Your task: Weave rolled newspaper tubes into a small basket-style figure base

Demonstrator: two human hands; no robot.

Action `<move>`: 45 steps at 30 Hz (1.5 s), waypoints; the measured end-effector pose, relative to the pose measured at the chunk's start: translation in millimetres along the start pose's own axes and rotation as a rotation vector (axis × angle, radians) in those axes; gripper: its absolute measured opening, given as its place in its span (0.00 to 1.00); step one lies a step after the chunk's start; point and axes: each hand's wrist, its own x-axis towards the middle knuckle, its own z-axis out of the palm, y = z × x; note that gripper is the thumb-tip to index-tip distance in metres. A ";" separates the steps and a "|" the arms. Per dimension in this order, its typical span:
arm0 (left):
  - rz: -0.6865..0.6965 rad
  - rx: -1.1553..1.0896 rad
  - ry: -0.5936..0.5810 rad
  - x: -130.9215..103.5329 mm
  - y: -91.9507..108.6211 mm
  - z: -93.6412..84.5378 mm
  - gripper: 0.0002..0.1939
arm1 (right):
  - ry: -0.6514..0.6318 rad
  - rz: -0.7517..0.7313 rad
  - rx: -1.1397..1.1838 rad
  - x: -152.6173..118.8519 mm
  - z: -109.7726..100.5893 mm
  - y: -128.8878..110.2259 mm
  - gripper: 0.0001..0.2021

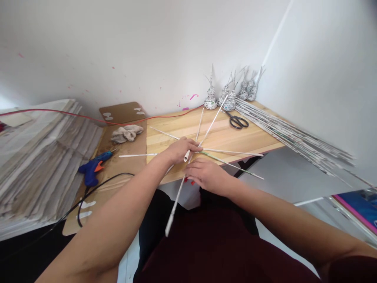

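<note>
Several thin rolled-paper sticks point(213, 120) spread out like spokes from a crossing point over the table's front edge. My left hand point(181, 150) is closed over that crossing, its fingers covering where they meet. A wider, short paper tube point(186, 157) juts from under this hand, its open end facing me. My right hand point(207, 175) is just below and to the right, fingers bent together on a paper stick point(176, 204) that points down toward my lap. Its fingertips are partly hidden. A greenish paper stick point(235, 166) extends right, beyond both hands.
Black scissors point(238, 122) lie behind, near woven paper figures point(211, 98) by the wall. A bundle of paper sticks point(294, 135) overhangs the table's right side. On cardboard at left are a blue glue gun point(92, 169), a cloth point(126, 133) and stacked paper point(50, 157).
</note>
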 end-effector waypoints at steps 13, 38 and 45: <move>-0.191 -0.030 0.011 -6.9 25.5 -16.9 0.23 | -0.111 0.360 0.153 36.6 -34.0 68.3 0.17; -0.236 -0.094 0.040 -12.8 33.9 -25.6 0.12 | 0.038 0.518 0.160 64.6 -3.9 88.5 0.15; -0.252 -0.180 0.086 -16.7 33.8 -23.6 0.10 | -0.015 0.558 0.019 69.4 11.7 98.6 0.13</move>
